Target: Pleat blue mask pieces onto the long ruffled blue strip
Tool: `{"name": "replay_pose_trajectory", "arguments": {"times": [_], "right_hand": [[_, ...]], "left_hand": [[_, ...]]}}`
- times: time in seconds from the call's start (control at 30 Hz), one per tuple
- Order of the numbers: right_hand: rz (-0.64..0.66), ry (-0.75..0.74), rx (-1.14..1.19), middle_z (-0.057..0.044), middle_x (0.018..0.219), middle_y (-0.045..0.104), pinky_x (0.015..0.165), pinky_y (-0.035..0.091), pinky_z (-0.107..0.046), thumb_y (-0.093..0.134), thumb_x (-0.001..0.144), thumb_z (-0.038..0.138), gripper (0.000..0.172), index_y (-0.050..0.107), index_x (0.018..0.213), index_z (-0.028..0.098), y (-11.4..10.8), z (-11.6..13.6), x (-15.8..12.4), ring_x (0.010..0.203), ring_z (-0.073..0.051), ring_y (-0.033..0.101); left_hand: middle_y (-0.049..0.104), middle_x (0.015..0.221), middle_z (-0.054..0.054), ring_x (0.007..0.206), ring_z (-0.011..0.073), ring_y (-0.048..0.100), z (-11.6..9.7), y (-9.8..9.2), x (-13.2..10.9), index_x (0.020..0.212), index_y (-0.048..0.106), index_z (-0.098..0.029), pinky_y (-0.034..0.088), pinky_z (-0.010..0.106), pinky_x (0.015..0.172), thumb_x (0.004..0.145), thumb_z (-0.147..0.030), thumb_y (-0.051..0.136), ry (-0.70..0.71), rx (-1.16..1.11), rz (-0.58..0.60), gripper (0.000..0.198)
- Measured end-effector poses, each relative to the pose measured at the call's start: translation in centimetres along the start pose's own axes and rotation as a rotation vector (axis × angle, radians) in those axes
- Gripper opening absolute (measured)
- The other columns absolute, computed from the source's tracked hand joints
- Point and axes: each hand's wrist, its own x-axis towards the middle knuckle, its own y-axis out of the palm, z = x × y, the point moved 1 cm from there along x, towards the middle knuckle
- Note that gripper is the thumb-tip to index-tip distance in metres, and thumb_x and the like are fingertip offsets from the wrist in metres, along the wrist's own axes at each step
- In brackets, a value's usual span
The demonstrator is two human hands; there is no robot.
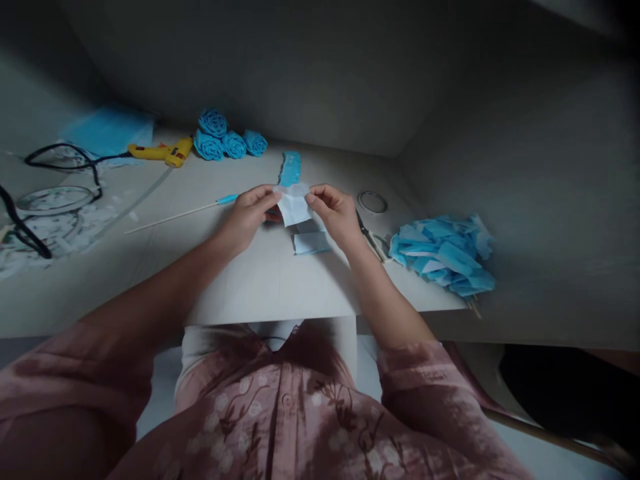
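Grey walls (280, 73) are enclosing a pale tabletop (250, 287) in the head view, with a pink-sleeved person sitting at its near edge. Both hands are working over the middle: the left hand (244, 217) is pinching the white piece (296, 208) by its upper left corner, the right hand (337, 210) by its upper right, each between thumb and fingers. The piece is hanging between them, above a small piece (313, 243) lying toward the near edge and just in front of a blue strip (291, 168).

The step in hand seems to be handling or spreading this one piece; the next move is probably calling for a light, even pinch, since such thin material is likely creasing easily.

Along the far edge, four blue roses (213, 145) are sitting beside a glue gun (165, 152). Toward the near right corner, a blue bundle (443, 257) is resting.

The right wrist is partly hiding the scissors (371, 240); the left hand is covering one end of a stick (173, 218). Something dark is showing beneath the left fingers, too obscured to name. At the left, white scraps (50, 243) are blurring together, and shadow is swallowing the lower right.
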Motion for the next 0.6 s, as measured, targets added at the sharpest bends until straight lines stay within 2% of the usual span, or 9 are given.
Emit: {"name": "replay_pose_trajectory", "arguments": {"times": [0.1,0.17,0.23,0.33,0.43,0.53,0.6], "right_hand": [[0.121,-0.051,-0.089,0.0,0.078,0.063,0.07,0.045,-0.029,0.077,0.089,0.059,0.038,0.071,0.09,0.021,-0.2,1.1,0.0,0.075,-0.015,0.056],[0.188,-0.082,-0.177,0.0,0.077,0.064,0.071,0.043,-0.03,0.073,0.094,0.051,0.031,0.073,0.092,0.021,-0.2,1.9,0.1,0.073,-0.015,0.055],[0.238,-0.12,-0.267,0.0,0.078,0.067,0.072,0.042,-0.03,0.07,0.096,0.045,0.026,0.076,0.094,0.02,-0.3,2.6,0.3,0.072,-0.014,0.055],[0.279,-0.162,-0.32,-0.002,0.083,0.073,0.073,0.043,-0.031,0.069,0.096,0.044,0.026,0.08,0.097,0.02,-0.4,3.1,1.0,0.075,-0.015,0.058],[0.227,-0.134,-0.217,-0.003,0.086,0.075,0.075,0.048,-0.031,0.074,0.092,0.06,0.04,0.081,0.099,0.021,-0.9,2.7,1.7,0.079,-0.017,0.062],[0.106,-0.041,-0.088,-0.002,0.081,0.071,0.078,0.053,-0.032,0.075,0.085,0.078,0.057,0.081,0.098,0.023,-1.1,1.5,1.7,0.078,-0.016,0.062],[0.062,0.029,-0.019,-0.001,0.079,0.068,0.079,0.055,-0.032,0.073,0.083,0.084,0.062,0.08,0.091,0.023,-0.9,0.5,1.2,0.077,-0.016,0.061]], "left_hand": [[0.079,0.102,0.007,0.092,0.0187,0.069,-0.9,-0.1,-0.1,0.109,0.081,-0.018,0.055,0.026,0.076,0.088,-0.051,0.081,0.088,0.093,0.029,0.039],[0.079,0.104,0.007,0.092,0.0189,0.069,-1.4,-0.1,-0.3,0.114,0.081,-0.018,0.054,0.027,0.077,0.084,-0.058,0.084,0.116,0.159,0.06,0.05],[0.078,0.097,0.006,0.086,0.0185,0.067,-1.5,-0.1,-0.4,0.111,0.082,-0.016,0.053,0.028,0.076,0.079,-0.059,0.09,0.108,0.19,0.097,0.054],[0.074,0.082,0.004,0.075,0.0172,0.064,-1.2,-0.1,-0.4,0.089,0.08,-0.015,0.05,0.029,0.07,0.073,-0.053,0.096,0.057,0.2,0.102,0.044],[0.071,0.075,0.004,0.068,0.0153,0.06,-0.8,0.0,-0.3,0.076,0.076,-0.015,0.048,0.028,0.063,0.074,-0.047,0.095,0.023,0.168,0.032,0.038],[0.073,0.077,0.005,0.067,0.0152,0.06,-0.9,0.1,-0.3,0.077,0.076,-0.015,0.051,0.028,0.061,0.075,-0.045,0.094,0.019,0.111,0.004,0.035],[0.075,0.079,0.006,0.069,0.0159,0.062,-1.0,0.2,-0.3,0.078,0.077,-0.016,0.054,0.028,0.061,0.074,-0.045,0.094,0.023,0.097,-0.01,0.034]]}}
